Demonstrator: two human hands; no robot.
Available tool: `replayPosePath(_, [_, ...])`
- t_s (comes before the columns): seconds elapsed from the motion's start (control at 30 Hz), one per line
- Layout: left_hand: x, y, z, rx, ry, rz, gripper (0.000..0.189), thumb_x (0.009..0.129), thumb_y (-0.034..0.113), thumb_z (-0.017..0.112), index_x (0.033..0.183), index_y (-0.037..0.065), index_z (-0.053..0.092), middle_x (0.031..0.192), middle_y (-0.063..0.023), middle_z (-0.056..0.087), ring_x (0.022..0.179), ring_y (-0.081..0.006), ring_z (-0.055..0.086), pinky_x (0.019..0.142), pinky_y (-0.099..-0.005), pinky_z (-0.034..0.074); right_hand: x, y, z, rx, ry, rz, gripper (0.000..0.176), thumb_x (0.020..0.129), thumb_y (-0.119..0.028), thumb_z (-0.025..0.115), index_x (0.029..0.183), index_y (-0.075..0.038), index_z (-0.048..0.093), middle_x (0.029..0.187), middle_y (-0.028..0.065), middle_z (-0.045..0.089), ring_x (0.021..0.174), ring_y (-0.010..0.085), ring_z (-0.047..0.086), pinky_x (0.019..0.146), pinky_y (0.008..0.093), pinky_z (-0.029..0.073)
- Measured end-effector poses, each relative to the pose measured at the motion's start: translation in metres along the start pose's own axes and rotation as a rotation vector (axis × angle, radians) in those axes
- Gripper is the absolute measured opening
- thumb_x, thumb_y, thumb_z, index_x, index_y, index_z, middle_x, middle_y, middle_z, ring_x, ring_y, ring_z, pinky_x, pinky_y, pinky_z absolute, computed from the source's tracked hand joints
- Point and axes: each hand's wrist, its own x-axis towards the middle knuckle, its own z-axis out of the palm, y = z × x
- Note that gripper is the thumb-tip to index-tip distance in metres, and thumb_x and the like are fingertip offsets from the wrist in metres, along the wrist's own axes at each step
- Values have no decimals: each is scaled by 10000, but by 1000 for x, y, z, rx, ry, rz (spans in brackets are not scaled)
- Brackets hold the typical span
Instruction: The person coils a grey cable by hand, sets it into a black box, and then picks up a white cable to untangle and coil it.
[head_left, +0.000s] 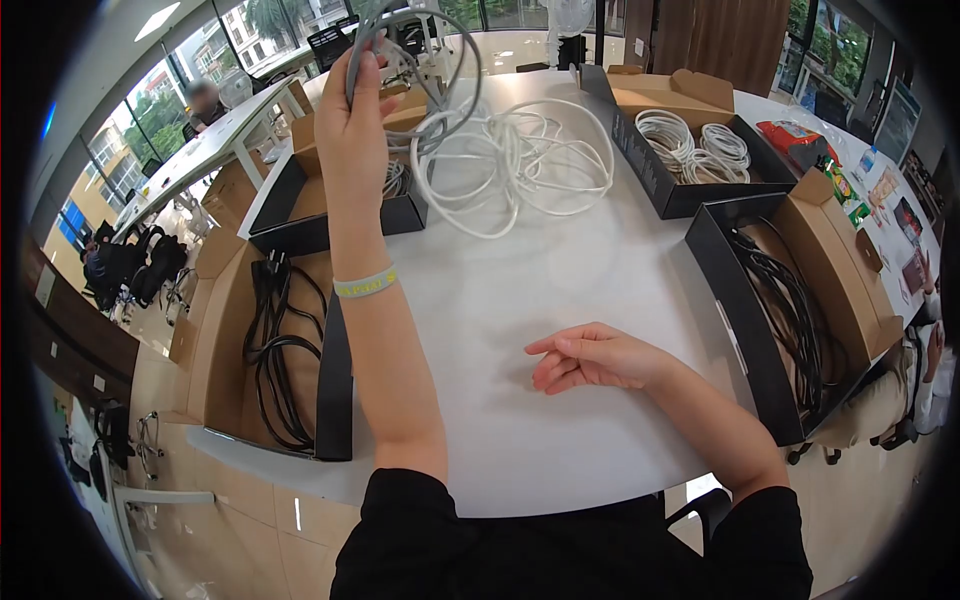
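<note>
My left hand (362, 90) is raised at the upper left, its fingers closed round a looped grey cable (472, 75). Below and right of that cable, a loose tangle of white cable (512, 150) lies on the white table (480, 370). Over the middle of the table is my right hand (595, 358), palm partly turned up, fingers loosely bent and apart, holding nothing. My left forearm crosses in front of the back left box (405, 213), which has some grey cable in it and is partly hidden.
A front left box (335, 390) and a front right box (735, 320) hold black cables. Coiled white cables lie in the back right box (650, 180). Snack packets (795, 143) are at the right. A person (205, 105) sits far left; another is partly visible at the right edge.
</note>
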Motion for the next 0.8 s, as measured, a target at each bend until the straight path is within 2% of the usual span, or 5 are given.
replayPosePath(0.07, [1, -4, -4, -337, 54, -138, 304, 899, 275, 459, 1084, 43, 527, 922, -60, 577, 830, -102, 551, 650, -223, 476, 0, 0, 1, 3, 7, 8, 412, 917, -244, 409, 1200, 55, 397, 928, 95, 607, 938, 192, 578, 826, 305, 476])
replayPosePath(0.27, [6, -14, -28, -521, 342, -271, 222, 899, 245, 463, 1029, 74, 522, 900, -40, 563, 783, -94, 518, 676, -285, 460, 0, 1, 2, -20, 31, 10, 407, 916, -242, 415, 1195, 53, 404, 913, 91, 611, 923, 187, 584, 816, 295, 478])
replayPosePath(0.53, [-1, 29, -26, -397, 399, 170, 243, 874, 252, 507, 1035, 71, 483, 949, -58, 549, 850, -129, 513, 726, -327, 474, -3, 3, 6, -69, 70, -12, 394, 912, -230, 429, 1189, 50, 412, 900, 86, 610, 889, 154, 589, 792, 271, 482])
replayPosePath(0.73, [-10, 32, -6, -733, 121, 30, 298, 871, 269, 514, 1068, 48, 477, 898, -62, 546, 799, -93, 522, 546, -230, 415, -4, 3, 21, -458, 458, -361, 413, 866, -180, 519, 1228, -18, 407, 844, 56, 583, 732, 99, 562, 681, 221, 467])
replayPosePath(0.8, [-25, 38, 24, -1065, -234, -348, 312, 881, 241, 495, 1132, 60, 452, 1055, -144, 513, 829, -133, 498, 546, -219, 402, -9, 0, 25, -487, 612, -746, 442, 834, -156, 563, 1234, -44, 414, 846, 45, 569, 682, 88, 541, 616, 216, 453])
